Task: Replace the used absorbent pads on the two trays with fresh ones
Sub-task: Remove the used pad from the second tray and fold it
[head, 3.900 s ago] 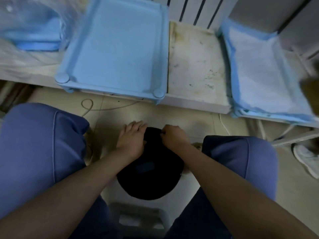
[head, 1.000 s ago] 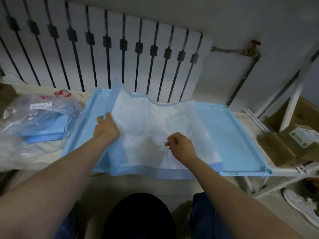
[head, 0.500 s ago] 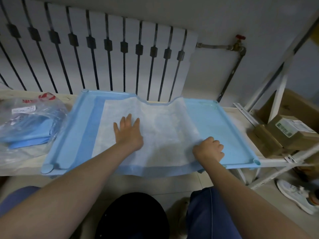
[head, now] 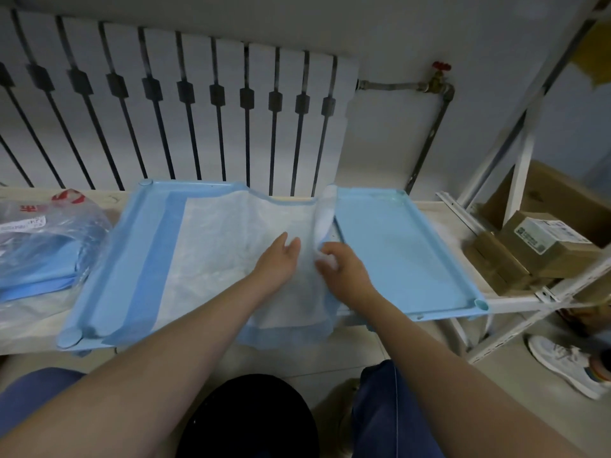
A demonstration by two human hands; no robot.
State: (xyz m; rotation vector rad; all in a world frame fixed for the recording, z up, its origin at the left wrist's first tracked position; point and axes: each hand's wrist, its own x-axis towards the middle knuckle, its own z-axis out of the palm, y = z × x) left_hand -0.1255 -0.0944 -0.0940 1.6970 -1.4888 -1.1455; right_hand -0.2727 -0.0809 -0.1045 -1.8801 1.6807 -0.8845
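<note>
A large light-blue tray (head: 403,256) lies on a low bench in front of a radiator. A white absorbent pad with blue borders (head: 215,246) covers the tray's left and middle part; its near edge hangs over the tray's front rim. My left hand (head: 277,259) rests flat on the pad near its right side, fingers straight. My right hand (head: 340,266) pinches the pad's right edge, which stands folded upward. The tray's right part is bare.
A clear plastic bag of folded blue pads (head: 43,246) lies on the bench at the left. A white metal shelf with cardboard boxes (head: 535,246) stands at the right. A black bin (head: 251,421) sits between my knees. A white shoe (head: 568,365) is on the floor.
My left hand slid right across the pad. My right hand left the near right corner and now pinches the pad's right edge, lifting it into an upright fold.
</note>
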